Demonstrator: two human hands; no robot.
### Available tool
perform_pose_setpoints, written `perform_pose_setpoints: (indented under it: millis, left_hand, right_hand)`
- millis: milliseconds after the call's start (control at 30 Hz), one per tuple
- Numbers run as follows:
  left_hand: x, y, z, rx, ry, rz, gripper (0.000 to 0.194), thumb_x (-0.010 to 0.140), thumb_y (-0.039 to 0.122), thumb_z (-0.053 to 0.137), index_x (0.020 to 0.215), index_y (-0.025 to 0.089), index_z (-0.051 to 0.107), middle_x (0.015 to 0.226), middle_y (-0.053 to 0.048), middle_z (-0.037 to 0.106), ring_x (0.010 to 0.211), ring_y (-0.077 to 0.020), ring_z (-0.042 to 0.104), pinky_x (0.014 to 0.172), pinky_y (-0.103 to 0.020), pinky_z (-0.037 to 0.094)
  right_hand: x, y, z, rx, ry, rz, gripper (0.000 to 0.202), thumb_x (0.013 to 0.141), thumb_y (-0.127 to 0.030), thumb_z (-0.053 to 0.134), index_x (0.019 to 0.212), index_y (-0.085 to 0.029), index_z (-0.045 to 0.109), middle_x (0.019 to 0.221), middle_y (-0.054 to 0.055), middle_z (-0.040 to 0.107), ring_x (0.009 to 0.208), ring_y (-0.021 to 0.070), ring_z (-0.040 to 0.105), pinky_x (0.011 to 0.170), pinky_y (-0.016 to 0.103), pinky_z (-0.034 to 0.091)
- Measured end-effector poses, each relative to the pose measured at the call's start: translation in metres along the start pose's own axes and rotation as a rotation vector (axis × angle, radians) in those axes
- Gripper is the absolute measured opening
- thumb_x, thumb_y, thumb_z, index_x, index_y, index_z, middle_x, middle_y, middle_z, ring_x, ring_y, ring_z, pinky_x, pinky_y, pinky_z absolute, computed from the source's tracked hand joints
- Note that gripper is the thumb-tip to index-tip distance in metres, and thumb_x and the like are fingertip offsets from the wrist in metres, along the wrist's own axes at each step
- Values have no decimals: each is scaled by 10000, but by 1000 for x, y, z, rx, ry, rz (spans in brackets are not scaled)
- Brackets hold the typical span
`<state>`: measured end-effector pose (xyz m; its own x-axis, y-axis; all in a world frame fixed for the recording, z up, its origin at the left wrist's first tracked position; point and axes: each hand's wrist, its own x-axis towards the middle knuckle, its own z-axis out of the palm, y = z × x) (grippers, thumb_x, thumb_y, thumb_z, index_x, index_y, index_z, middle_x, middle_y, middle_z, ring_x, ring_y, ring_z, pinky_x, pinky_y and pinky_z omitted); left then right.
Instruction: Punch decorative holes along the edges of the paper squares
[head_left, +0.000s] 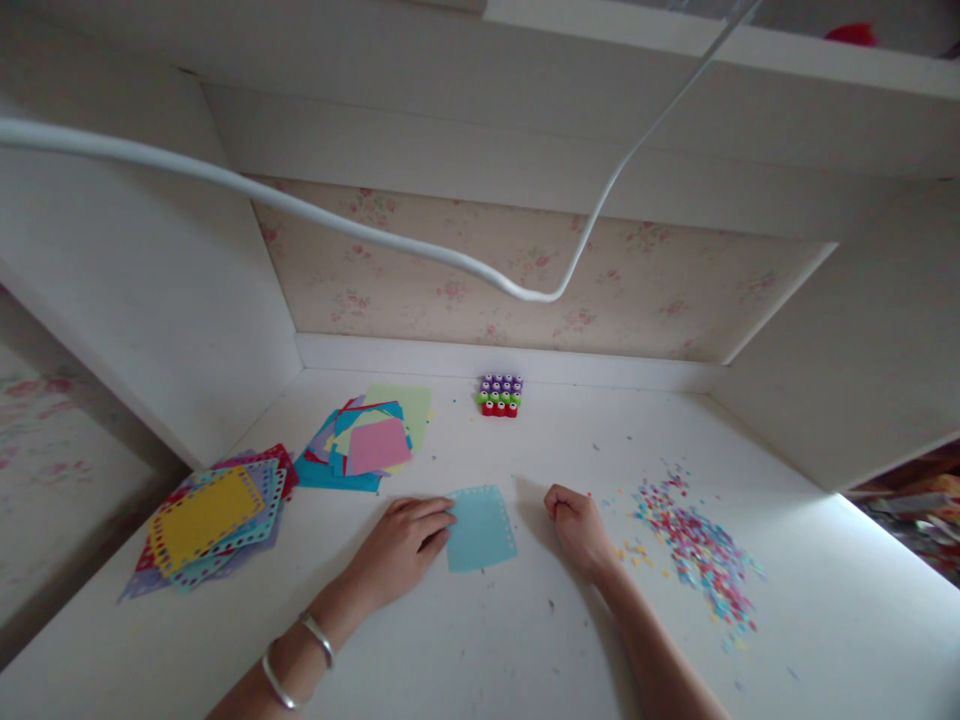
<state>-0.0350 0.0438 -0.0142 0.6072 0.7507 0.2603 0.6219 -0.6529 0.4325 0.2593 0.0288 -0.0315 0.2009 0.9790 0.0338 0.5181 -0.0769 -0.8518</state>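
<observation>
A light blue sheet of paper (482, 535) lies on the white table, with small punched holes along its top edge and part of its right edge. My left hand (405, 540) rests flat with its fingers stretched out, the fingertips on the sheet's left edge. To the right of the sheet, apart from it, my right hand (576, 525) is closed in a fist on the table; what it holds, if anything, is hidden. Beyond the sheet stand several small craft punches (500, 396) in rows of purple, green and red.
Punched coloured sheets (206, 515) are piled at the left, a yellow one on top. Behind them lie loose paper pieces (379, 447), pink uppermost. Colourful paper bits (697, 545) are scattered at the right. A white cable (450, 255) hangs across the view above the table.
</observation>
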Motion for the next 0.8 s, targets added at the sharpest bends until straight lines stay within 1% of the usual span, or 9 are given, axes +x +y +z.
perform_pose_setpoints:
  millis: [300, 800]
  left_hand:
    - [0, -1, 1, 3, 14, 18, 231, 934, 207, 581, 1110, 276, 715, 1229, -13, 702, 1100, -207, 657, 993, -380, 491]
    - [0, 2, -2, 9, -12, 4, 236, 941, 206, 570, 1119, 269, 711, 1245, -15, 695, 1116, -217, 648, 993, -403, 485]
  right_hand:
    - [-1, -3, -2, -16, -27, 4, 100, 546, -286, 318, 525, -226, 396, 526, -33, 332, 552, 131, 333, 553, 252, 244]
    - [-1, -4, -3, -28, -44, -21, 91, 552, -277, 307, 527, -227, 378, 527, -33, 323, 549, 128, 325, 550, 250, 255]
